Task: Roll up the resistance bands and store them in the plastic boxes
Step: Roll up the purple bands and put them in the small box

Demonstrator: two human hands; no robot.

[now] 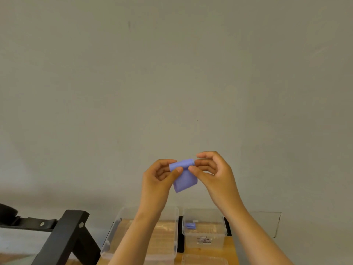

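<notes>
Two bare forearms rise from the bottom edge of the view and meet in mid-air, well above the wooden tabletop (230, 251). Between the hands is a purple resistance band (185, 177), partly rolled. Its rolled part sits at the top, a short tube whose long axis runs left to right from one hand to the other, tilted slightly up toward the right. The unrolled tail hangs flat below the tube.

The left hand (157, 180) pinches the tube's left end, thumb in front and fingers curled behind. The right hand (214, 174) pinches the right end the same way. Each grip is narrow and closed on the band, and both hands are equally near it. The step in hand appears to be winding the tail onto the tube, so the coming turns must roll about that left-to-right axis and draw the tail upward.

Below the hands, two clear plastic boxes stand side by side. The larger box (172, 222) lies under the left forearm. The smaller box (212, 230) lies under the right forearm, so the right hand is nearer to it. It has a rolled purple band (191, 225) in it, plus small dark pieces (204, 240) near its front that are too blurred to name.

A flat clear plastic piece (204, 262) lies at the bottom edge. A black frame (63, 238) stands at far left, and a plain grey wall (172, 73) fills the rest.
</notes>
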